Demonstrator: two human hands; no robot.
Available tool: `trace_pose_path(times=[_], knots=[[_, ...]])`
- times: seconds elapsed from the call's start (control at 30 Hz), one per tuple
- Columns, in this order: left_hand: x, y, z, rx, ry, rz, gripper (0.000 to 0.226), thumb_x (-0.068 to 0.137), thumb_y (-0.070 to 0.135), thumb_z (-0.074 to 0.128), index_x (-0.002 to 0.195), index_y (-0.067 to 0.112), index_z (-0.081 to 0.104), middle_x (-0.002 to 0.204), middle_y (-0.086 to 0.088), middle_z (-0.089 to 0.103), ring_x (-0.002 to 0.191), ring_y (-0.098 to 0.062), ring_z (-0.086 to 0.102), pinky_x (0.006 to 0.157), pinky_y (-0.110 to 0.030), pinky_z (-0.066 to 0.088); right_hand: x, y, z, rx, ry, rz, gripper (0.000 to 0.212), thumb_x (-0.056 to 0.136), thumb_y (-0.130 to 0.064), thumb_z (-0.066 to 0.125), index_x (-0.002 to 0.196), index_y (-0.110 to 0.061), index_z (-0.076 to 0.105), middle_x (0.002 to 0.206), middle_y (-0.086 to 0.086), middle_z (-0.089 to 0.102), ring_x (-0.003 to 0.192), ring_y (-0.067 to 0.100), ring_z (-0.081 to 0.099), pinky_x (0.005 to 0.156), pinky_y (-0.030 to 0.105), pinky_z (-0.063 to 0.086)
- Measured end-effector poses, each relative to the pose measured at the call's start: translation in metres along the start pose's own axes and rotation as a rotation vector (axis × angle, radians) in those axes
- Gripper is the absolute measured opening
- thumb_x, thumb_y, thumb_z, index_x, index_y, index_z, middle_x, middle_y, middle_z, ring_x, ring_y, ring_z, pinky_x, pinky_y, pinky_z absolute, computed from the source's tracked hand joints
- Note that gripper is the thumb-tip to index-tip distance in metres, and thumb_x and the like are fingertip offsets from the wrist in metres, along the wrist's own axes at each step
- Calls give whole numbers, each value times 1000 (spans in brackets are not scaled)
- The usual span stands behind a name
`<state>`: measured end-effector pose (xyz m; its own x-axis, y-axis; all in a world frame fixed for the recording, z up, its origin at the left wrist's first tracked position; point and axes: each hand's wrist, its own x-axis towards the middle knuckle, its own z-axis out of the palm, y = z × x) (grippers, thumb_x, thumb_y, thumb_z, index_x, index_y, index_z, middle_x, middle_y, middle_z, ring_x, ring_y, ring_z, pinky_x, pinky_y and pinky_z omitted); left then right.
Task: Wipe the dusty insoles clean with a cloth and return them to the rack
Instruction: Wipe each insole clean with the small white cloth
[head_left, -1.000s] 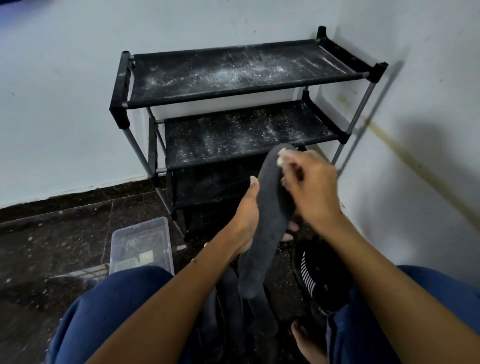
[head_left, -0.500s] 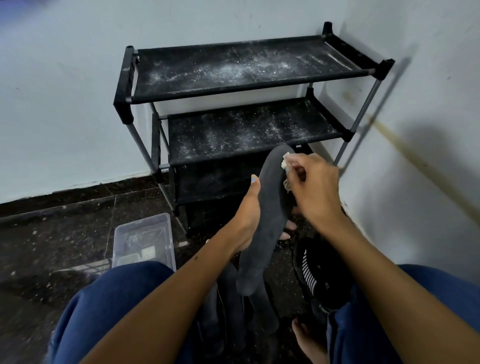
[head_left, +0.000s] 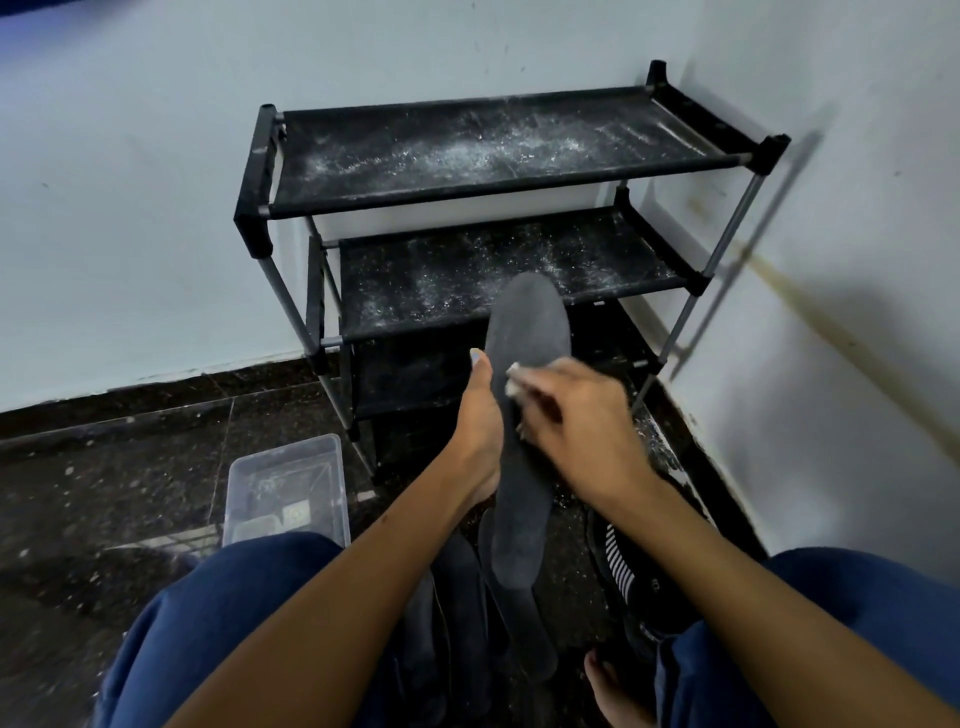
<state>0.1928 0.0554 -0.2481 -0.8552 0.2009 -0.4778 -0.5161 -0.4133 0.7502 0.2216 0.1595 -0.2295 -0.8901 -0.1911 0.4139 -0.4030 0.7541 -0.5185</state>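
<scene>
Directly before the dusty black shoe rack (head_left: 498, 150), the grey insole (head_left: 524, 426) stands upright, gripped along its edge by the left hand (head_left: 478, 431); the right hand (head_left: 576, 415) pinches a white cloth (head_left: 514, 379) against its middle.

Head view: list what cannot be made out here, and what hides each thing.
- Cloth: only a white, motion-blurred scrap shows; the right hand covers the rest.
- Left hand fingers: hidden behind the held insole.
- Insoles on the floor: dark, overlapped by the forearms and knees; their number is unclear.
- Clear box contents: too small to identify.
- Rack lowest shelf: in shadow behind the hands.
</scene>
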Motion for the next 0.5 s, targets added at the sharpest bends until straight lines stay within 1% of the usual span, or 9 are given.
trace_pose_path(times=[0.07, 0.1, 0.13, 0.2, 0.23, 0.27, 0.33, 0.43, 0.5], knots=[[1, 4, -3, -14, 33, 38, 76, 95, 62, 16, 108, 6, 66, 101, -14, 71, 91, -22, 69, 72, -28, 55, -4, -4, 3, 27, -74, -61, 24, 87, -13, 60, 110, -14, 68, 91, 5, 66, 80, 22, 63, 74, 38, 54], [1, 6, -4, -29, 32, 53, 75, 95, 62, 16, 110, 6, 65, 103, -14, 71, 94, -23, 67, 77, -30, 54, -2, -1, 1, -30, -72, -68, 23, 87, -16, 60, 109, -16, 68, 90, 4, 65, 80, 23, 63, 71, 38, 54], [0, 7, -5, -41, 34, 68, 73, 96, 60, 16, 107, 8, 65, 99, -12, 70, 91, -22, 67, 77, -31, 53, 1, 4, -1, -112, -44, -50, 21, 88, -17, 59, 107, -17, 69, 88, 3, 64, 79, 23, 63, 67, 37, 54], [0, 6, -4, -44, 14, 87, 69, 98, 56, 14, 100, 10, 65, 86, -7, 70, 76, -17, 66, 70, -28, 54, 7, 14, -7, -227, 35, 41, 18, 90, -17, 57, 104, -16, 69, 85, 2, 62, 75, 22, 62, 63, 34, 54], [0, 6, -3, -37, 9, 90, 68, 98, 55, 13, 98, 11, 65, 81, -5, 70, 71, -15, 66, 66, -26, 54, 9, 16, -9, -232, 58, 78, 18, 91, -17, 56, 103, -15, 69, 85, 3, 62, 74, 22, 62, 64, 35, 54], [-1, 5, -2, -24, 14, 89, 68, 98, 55, 13, 101, 10, 65, 80, -5, 70, 71, -15, 67, 66, -26, 54, 8, 15, -8, -216, 54, 87, 18, 91, -16, 56, 103, -14, 69, 86, 4, 62, 74, 22, 62, 66, 36, 54], [-2, 6, -2, -20, 41, 74, 71, 97, 58, 16, 110, 7, 64, 91, -9, 71, 83, -19, 67, 73, -29, 53, 2, 4, -3, -134, -30, 28, 20, 90, -15, 58, 106, -14, 69, 90, 6, 63, 77, 23, 62, 72, 38, 54], [-4, 10, -4, -54, 63, 31, 80, 92, 67, 16, 106, 4, 63, 108, -22, 68, 94, -27, 67, 77, -35, 53, -9, -11, 1, 57, -173, -37, 22, 89, -15, 59, 109, -15, 68, 93, 6, 66, 84, 20, 64, 78, 38, 53], [-3, 12, -5, -67, 79, 61, 80, 93, 66, 14, 113, 4, 60, 115, -21, 66, 100, -28, 65, 86, -37, 51, -5, -4, -1, 33, -120, 19, 20, 90, -14, 58, 107, -17, 69, 94, 5, 65, 85, 19, 64, 79, 36, 53]])
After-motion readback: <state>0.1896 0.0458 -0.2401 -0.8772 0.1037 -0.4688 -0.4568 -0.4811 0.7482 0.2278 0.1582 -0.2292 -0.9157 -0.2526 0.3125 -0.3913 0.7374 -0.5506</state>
